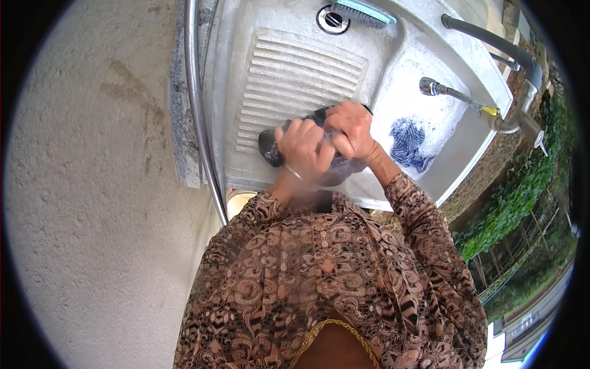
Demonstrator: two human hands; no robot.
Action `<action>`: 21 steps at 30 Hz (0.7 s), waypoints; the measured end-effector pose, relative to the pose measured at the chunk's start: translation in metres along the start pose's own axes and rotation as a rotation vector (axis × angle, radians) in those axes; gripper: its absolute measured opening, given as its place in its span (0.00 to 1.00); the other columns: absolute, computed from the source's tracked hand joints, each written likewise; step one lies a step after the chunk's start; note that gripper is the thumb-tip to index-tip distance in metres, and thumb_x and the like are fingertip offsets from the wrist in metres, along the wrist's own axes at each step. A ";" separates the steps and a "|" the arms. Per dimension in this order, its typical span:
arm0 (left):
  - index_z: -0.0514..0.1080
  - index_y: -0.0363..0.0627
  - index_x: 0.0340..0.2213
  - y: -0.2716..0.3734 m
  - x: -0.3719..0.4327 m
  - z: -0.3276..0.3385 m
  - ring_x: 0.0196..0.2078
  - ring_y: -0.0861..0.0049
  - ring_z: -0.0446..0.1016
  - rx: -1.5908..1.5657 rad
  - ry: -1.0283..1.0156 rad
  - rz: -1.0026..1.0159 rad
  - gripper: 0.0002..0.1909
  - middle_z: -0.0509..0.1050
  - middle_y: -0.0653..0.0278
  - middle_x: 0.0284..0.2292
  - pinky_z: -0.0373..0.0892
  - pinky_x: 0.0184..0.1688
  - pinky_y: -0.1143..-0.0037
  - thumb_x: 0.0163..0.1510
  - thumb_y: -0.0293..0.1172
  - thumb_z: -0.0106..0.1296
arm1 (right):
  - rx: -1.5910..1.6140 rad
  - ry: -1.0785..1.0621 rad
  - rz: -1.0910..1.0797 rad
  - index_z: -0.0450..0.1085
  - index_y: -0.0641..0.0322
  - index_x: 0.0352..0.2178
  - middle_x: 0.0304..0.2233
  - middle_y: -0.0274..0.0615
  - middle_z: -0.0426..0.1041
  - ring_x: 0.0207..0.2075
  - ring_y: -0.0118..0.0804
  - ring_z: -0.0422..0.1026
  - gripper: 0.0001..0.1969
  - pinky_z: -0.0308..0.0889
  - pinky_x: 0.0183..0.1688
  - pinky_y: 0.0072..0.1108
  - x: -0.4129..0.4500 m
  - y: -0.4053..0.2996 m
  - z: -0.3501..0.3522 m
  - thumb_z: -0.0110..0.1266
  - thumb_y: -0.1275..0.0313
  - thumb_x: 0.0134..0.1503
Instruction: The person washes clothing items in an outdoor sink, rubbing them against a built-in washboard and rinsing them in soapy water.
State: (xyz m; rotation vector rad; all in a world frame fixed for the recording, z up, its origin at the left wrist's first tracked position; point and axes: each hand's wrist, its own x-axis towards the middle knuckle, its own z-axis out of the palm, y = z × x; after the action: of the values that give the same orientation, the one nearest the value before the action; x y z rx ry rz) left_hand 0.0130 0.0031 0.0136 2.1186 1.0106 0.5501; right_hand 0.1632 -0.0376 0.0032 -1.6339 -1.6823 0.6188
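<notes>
Both fists grip a wet dark garment (343, 168) bunched low on the ribbed washboard (304, 69) of a stone laundry sink. My left hand (304, 144), with a bracelet at the wrist, is closed on the cloth at the left. Close beside it, my right hand (350, 129) clenches another part of the same cloth. One dark end sticks out past my left knuckles, and the fabric's full shape is hidden under my hands. In the basin to the right, blue striped cloth (407, 143) lies in foamy water (428, 62).
A scrub brush (364, 13) lies beside the drain (333, 20) at the far side. A flexible faucet hose (454, 92) reaches over the basin from a metal tap (530, 124). A metal rail (193, 83) runs along the left, near a rough wall (92, 184).
</notes>
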 end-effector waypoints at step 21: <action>0.71 0.32 0.23 -0.116 0.070 -0.004 0.26 0.58 0.72 -0.363 0.194 -0.716 0.21 0.72 0.47 0.21 0.64 0.31 0.67 0.49 0.42 0.43 | -0.335 -0.223 0.061 0.55 0.56 0.52 0.56 0.60 0.45 0.56 0.61 0.47 0.43 0.53 0.51 0.41 -0.048 -0.087 0.002 0.65 0.58 0.33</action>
State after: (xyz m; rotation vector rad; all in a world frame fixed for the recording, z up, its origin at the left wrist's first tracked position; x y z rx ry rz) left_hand -0.0046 0.1110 -0.0665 1.2823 1.5417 0.5237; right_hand 0.1028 -0.0924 0.0600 -1.9134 -1.9883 0.5899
